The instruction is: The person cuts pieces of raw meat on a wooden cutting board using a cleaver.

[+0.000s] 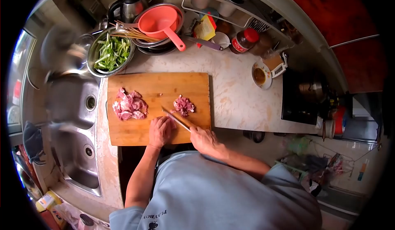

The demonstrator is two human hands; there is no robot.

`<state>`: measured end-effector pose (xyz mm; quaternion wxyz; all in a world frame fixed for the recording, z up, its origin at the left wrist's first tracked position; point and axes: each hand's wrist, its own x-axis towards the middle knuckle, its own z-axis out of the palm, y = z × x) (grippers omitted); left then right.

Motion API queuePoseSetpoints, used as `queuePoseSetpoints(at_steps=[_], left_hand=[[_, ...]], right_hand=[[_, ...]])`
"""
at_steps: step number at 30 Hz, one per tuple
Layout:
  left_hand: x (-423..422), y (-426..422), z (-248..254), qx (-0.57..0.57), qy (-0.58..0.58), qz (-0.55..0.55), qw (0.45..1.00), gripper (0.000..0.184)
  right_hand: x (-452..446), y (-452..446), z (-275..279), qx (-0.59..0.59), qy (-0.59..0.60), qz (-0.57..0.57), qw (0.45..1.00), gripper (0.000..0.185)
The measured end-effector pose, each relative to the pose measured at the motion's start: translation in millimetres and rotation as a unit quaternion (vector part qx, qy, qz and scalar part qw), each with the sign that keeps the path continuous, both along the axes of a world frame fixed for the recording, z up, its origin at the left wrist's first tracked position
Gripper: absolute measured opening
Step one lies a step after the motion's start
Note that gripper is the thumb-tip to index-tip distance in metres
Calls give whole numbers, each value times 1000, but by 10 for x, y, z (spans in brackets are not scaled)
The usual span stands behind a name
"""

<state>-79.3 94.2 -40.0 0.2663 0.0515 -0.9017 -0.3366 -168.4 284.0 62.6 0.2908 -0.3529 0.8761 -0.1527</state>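
On the wooden cutting board [156, 86], my right hand [204, 140] grips a kitchen knife [177, 120] by its handle, the blade slanting up and to the left. My left hand [161, 131] presses a piece of raw meat [172, 124] against the board, fingers curled beside the blade. A larger pile of meat pieces [130, 105] lies on the board's left side. Toward the right rests a smaller heap of finely cut meat [183, 105]. The knife handle is mostly covered by my right hand.
A metal bowl of cut green vegetables [111, 53] stands behind the board, next to stacked bowls with a pink strainer [158, 22]. At left is a double steel sink [76, 94]. Rightward are a red-lidded jar [245, 41], a small sauce bowl [261, 75] and a black stove [298, 96].
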Motion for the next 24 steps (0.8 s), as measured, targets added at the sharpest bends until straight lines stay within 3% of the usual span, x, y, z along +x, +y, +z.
queuePoseSetpoints(at_steps=[3, 8, 11, 12, 15, 19, 24], left_hand=[[55, -11, -20, -26, -39, -2, 999, 20], [79, -15, -68, -34, -95, -8, 995, 21], [21, 9, 40, -38, -51, 5, 998, 24], [14, 19, 41, -39, -49, 2, 998, 24], [60, 26, 40, -38, -41, 2, 998, 24], [90, 34, 46, -41, -27, -4, 999, 26], [80, 19, 30, -51, -45, -8, 998, 28]], right_hand=[[97, 41, 139, 15, -15, 12, 1000, 20], [93, -30, -201, 32, -12, 25, 999, 23], [-107, -208, -140, 35, -54, 41, 997, 23], [-205, -200, -134, 29, -100, -2, 995, 24], [-297, -134, -186, -28, -29, -49, 998, 25], [-176, -111, 90, -3, -26, 13, 1000, 21], [-37, 41, 46, 51, -22, 50, 997, 21]])
